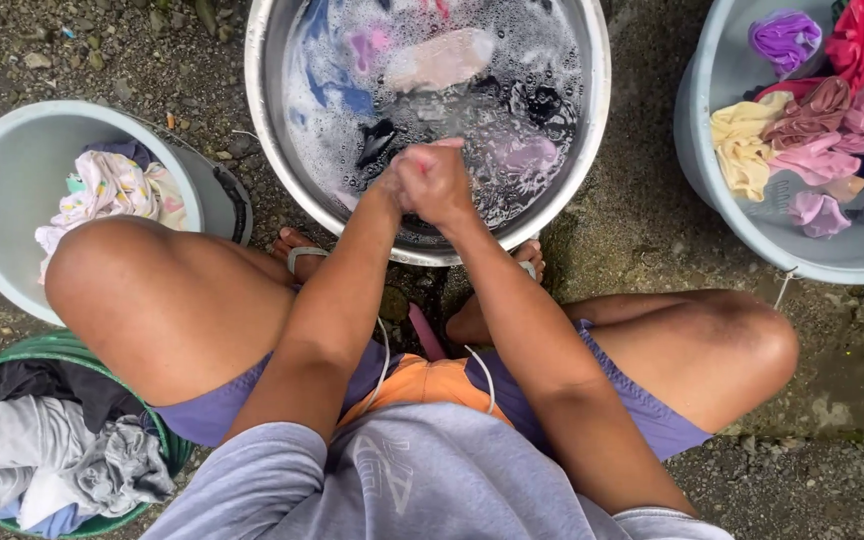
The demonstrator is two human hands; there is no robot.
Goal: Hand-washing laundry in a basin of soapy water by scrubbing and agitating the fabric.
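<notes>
While suds fill the metal basin (270, 130), left hand (397, 185) and right hand (439, 180) clenched together (on a reddish cloth scrap (420, 160)).

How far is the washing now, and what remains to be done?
Looks done: wrung, twisted pieces lie in the grey tub at right. In hand: both hands, left hand and right hand, are pressed together over the metal basin, rubbing a small pink item. Probably left: clothes soaking in the suds, plus dry-looking piles in the pale bucket and green basket.
</notes>
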